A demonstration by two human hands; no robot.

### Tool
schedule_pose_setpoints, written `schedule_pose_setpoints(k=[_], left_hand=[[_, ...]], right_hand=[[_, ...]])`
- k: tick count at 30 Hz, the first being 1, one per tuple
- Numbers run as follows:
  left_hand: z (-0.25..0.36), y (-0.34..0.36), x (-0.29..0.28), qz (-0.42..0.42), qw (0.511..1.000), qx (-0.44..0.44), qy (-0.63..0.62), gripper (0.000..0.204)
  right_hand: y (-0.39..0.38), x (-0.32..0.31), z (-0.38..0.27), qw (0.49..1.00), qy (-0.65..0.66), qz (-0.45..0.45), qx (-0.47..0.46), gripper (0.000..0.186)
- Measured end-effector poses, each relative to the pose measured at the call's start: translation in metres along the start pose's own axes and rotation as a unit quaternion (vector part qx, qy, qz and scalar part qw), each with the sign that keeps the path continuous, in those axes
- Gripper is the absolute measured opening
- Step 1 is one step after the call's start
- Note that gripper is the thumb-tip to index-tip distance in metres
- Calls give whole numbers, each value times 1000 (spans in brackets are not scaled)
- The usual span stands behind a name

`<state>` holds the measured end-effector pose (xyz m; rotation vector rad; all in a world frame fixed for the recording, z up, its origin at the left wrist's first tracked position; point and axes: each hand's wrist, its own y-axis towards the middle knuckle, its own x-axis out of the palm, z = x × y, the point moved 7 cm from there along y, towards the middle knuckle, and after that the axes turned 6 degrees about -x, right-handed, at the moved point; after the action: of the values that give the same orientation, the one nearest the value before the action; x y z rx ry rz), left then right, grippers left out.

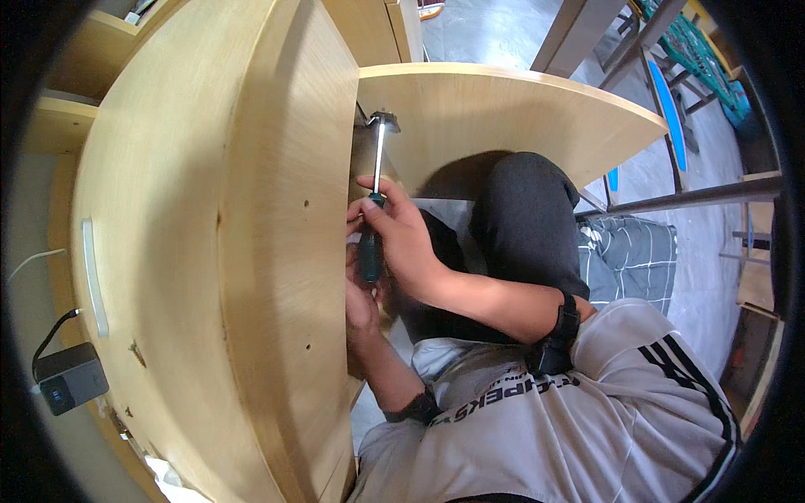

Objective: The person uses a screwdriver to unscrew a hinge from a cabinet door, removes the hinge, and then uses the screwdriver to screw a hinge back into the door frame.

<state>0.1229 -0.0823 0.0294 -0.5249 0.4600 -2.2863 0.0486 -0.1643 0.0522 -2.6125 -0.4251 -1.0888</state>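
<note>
Screwdriver (371, 251) set against metal fitting (387, 121), upper centre.
Right hand (404, 241) pinches it, apparently for alignment; left hand (360, 307), centre, partly behind panel (289, 260): grip cannot be told.

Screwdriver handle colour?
The screwdriver handle is dark green, almost black; the head view shows it best.

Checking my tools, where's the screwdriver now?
In the head view, just left of centre, the screwdriver is in the right hand, its tip at the metal fitting on the wooden panel.
</note>
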Motion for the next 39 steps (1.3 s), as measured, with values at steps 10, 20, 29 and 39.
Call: schedule_pose_setpoints(k=[10, 20, 29, 39], left_hand=[[32, -33, 22, 97, 903, 343, 241, 21], [17, -7, 27, -45, 948, 239, 208, 32], [-23, -3, 29, -200, 951, -118, -203, 25], [25, -10, 23, -2, 935, 302, 185, 24]], right_hand=[[6, 2, -10, 999, -12, -31, 37, 26], [13, -2, -5, 996, 19, -53, 68, 25], [18, -8, -7, 996, 4, -62, 56, 28], [22, -12, -14, 996, -70, -57, 8, 24]])
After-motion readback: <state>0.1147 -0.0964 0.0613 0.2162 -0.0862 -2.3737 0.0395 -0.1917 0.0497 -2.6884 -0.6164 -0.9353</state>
